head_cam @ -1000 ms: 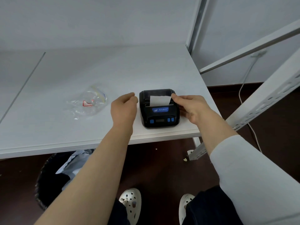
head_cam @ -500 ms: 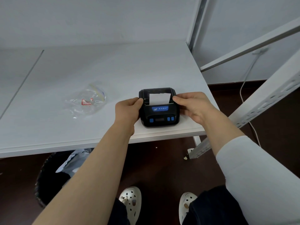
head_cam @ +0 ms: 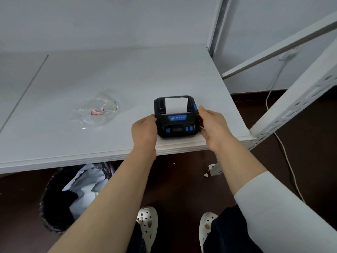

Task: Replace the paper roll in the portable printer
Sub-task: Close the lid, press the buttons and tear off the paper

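table (head_cam: pixel 102 70): I'm seeing a white tabletop taking up most of the view, with the printer sitting on it near the front edge, toward the right corner.
rack frame (head_cam: pixel 299 99): white slotted metal upright and crossbar, running off to the right of the printer, past the table corner.
bin (head_cam: pixel 60 196): dark waste basket with crumpled paper in it, sitting on the brown floor below the table edge, down and left of the printer.
sleeve (head_cam: pixel 284 212): white, covering the right forearm, well below the printer.
shoes (head_cam: pixel 147 221): white perforated clogs on the floor, straight below the printer.
plastic bag (head_cam: pixel 96 112): clear, crumpled, red mark on it, lying flat on the table left of the printer, apart from it.
printer (head_cam: pixel 176 123): black portable unit with blue buttons and blue label, lid looking closed, resting flat on the table.
left hand (head_cam: pixel 145 132): I'm watching it pressing against the printer's left side, fingers curled narrow around that edge, holding the body.
right hand (head_cam: pixel 213 126): gripping the printer's right side, fingers curled close on it, a fingertip touching the latch.
paper strip (head_cam: pixel 176 105): white, sticking out of the slot on top of the printer, lying back over the lid.
cable (head_cam: pixel 273 84): thin white cord, hanging down the wall right of the printer.
latch (head_cam: pixel 195 107): small blue tab on the printer's right side.
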{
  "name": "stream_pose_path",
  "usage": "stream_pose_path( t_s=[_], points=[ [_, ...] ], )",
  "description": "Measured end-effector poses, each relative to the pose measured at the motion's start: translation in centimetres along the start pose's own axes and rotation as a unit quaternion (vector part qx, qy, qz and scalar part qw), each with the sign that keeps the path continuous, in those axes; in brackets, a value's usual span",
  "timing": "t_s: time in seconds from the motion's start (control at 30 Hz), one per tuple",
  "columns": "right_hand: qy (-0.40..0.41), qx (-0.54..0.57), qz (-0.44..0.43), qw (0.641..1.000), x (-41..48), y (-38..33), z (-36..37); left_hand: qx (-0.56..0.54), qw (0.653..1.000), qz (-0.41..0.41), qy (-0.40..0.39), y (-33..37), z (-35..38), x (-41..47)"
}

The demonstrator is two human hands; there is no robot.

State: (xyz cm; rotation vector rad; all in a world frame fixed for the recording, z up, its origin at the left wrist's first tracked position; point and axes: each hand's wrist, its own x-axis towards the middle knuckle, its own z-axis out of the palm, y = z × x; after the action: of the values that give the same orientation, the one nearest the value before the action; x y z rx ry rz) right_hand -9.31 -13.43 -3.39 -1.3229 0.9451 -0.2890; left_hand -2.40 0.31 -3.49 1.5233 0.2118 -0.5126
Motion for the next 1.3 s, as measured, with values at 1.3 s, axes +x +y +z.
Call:
stream_pose_path(
  t_s=[1.3],
  points=[
    [-0.036,0.098,-0.011,0.994,1.1,1.0,0.4,0.181,0.953,0.215,-0.113,-1.4,0.2,0.4]
  ],
)
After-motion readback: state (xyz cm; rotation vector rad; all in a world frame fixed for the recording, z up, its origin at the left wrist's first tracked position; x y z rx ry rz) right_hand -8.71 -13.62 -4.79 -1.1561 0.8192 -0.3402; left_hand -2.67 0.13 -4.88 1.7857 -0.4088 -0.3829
